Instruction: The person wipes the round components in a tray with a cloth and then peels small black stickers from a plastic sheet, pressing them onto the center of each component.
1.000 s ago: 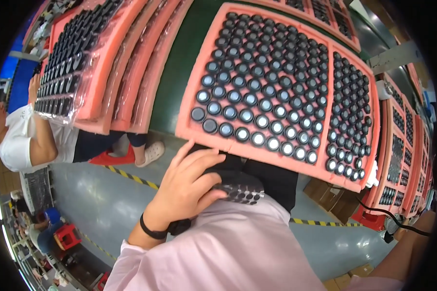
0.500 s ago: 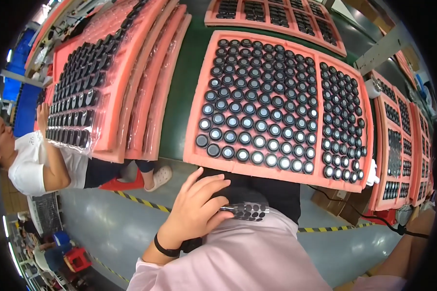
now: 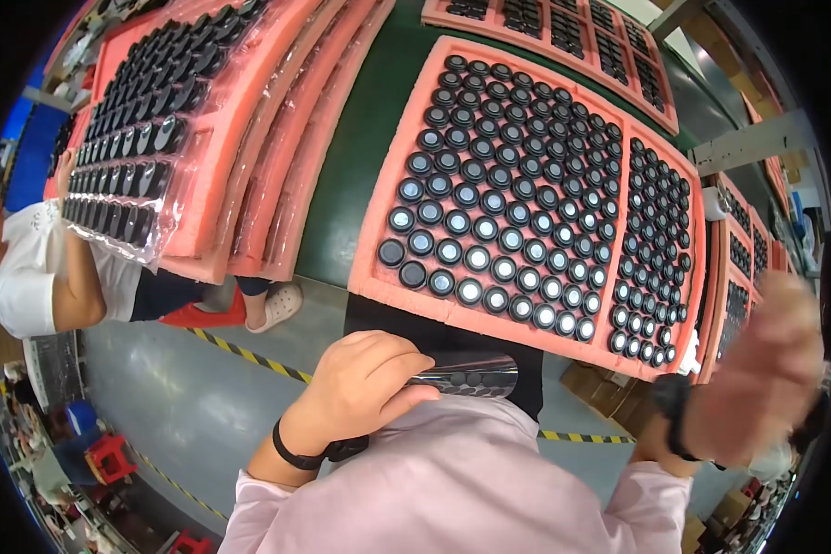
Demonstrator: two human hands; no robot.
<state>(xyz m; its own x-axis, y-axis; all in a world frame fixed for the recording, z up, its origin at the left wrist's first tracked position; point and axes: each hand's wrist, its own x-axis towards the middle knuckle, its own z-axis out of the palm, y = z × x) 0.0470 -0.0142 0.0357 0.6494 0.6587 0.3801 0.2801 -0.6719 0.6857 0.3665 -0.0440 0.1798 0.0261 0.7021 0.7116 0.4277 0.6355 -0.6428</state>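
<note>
My left hand [image 3: 365, 383] is closed on the edge of a curled clear plastic sheet [image 3: 475, 377] with rows of black round dots, held low in front of my shirt. Just beyond it lies a pink foam tray [image 3: 406, 297], filled with rows of black round parts [image 3: 477, 258]. Many of these parts have pale, shiny round centres; two at the near left corner look dark on top. My right hand [image 3: 757, 369] is raised at the far right, beside the tray's near right corner. Motion smears its fingers, so what they hold, if anything, cannot be made out.
Stacked pink foam trays [image 3: 277, 166] under clear film stand at the left, where a person in a white top [image 3: 32, 268] works. Another filled tray [image 3: 434, 14] lies behind, with more at the right. A metal post [image 3: 748, 143] rises at the right.
My right hand has come up into view at the right, from a forearm at the edge. The left hand has turned and lowered slightly, and the dotted sheet shows more of its length.
</note>
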